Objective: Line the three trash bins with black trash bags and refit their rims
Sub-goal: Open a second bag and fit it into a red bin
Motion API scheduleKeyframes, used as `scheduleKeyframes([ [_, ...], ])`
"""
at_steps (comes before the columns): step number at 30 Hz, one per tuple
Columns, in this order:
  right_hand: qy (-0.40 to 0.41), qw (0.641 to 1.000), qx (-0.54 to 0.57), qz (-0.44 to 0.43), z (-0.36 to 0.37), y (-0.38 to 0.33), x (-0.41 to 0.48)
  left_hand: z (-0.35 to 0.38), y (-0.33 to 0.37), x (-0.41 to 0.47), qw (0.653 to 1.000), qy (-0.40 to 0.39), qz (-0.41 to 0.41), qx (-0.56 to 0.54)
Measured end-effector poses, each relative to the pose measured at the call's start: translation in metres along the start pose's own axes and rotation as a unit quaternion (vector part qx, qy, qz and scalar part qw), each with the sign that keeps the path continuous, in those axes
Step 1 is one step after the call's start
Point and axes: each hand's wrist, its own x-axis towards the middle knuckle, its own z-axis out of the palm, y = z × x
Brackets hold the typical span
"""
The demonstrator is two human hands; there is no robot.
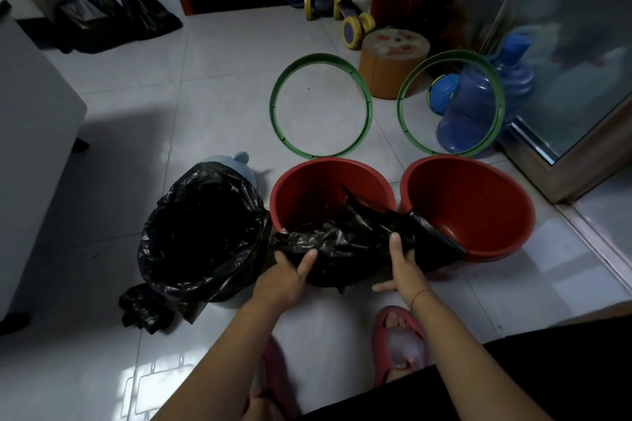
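Black trash bag [345, 236] lies crumpled across the near lip of the middle red bin [307, 181] at frame centre, partly inside it. Left hand [290, 272] and right hand [403, 263] each grip its near edge, thumbs on the plastic. Lined bin [201, 236] stands lower left.

Arms outstretched; left hand [290, 267] and right hand [403, 265] seemingly in pinch grips.

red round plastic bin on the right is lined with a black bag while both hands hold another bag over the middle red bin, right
No: the head view shows the red round plastic bin on the right unlined, its inside bare. The left hand and right hand do hold a black plastic trash bag over the middle red bin.
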Motion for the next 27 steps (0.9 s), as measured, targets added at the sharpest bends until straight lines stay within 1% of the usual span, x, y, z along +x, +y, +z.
scheduleKeyframes([
  [2,0.009,0.999,0.021,0.027,-0.004,0.003,0.003,-0.001,-0.002,0.002,0.997,0.013,-0.025,-0.075],
  [5,0.009,0.999,0.031,0.024,-0.007,0.004,0.008,-0.003,-0.002,-0.001,0.988,0.024,-0.029,-0.15],
  [7,0.036,0.999,0.02,-0.004,-0.008,0.0,0.008,-0.006,0.002,-0.007,0.977,0.052,0.0,-0.208],
  [9,0.103,0.993,0.02,-0.061,-0.009,-0.005,0.006,-0.007,0.006,-0.014,0.959,0.088,0.059,-0.263],
  [10,0.13,0.986,0.028,-0.095,-0.01,-0.008,0.005,-0.006,0.008,-0.014,0.953,0.106,0.091,-0.27],
  [11,0.14,0.981,0.038,-0.128,-0.008,-0.011,0.003,-0.005,0.009,-0.014,0.95,0.121,0.12,-0.262],
  [12,0.136,0.978,0.043,-0.154,-0.006,-0.015,0.003,-0.005,0.011,-0.012,0.951,0.131,0.131,-0.248],
  [14,0.126,0.976,0.029,-0.176,-0.003,-0.023,0.005,-0.008,0.017,-0.009,0.953,0.144,0.128,-0.234],
  [20,0.144,0.976,-0.035,-0.159,0.011,-0.041,0.023,-0.015,0.045,0.01,0.958,0.176,0.104,-0.201],
  [23,0.156,0.976,-0.04,-0.144,0.017,-0.045,0.03,-0.016,0.054,0.021,0.954,0.171,0.096,-0.227],
  [27,0.146,0.982,-0.04,-0.117,0.018,-0.045,0.038,-0.014,0.056,0.029,0.942,0.15,0.095,-0.285],
])
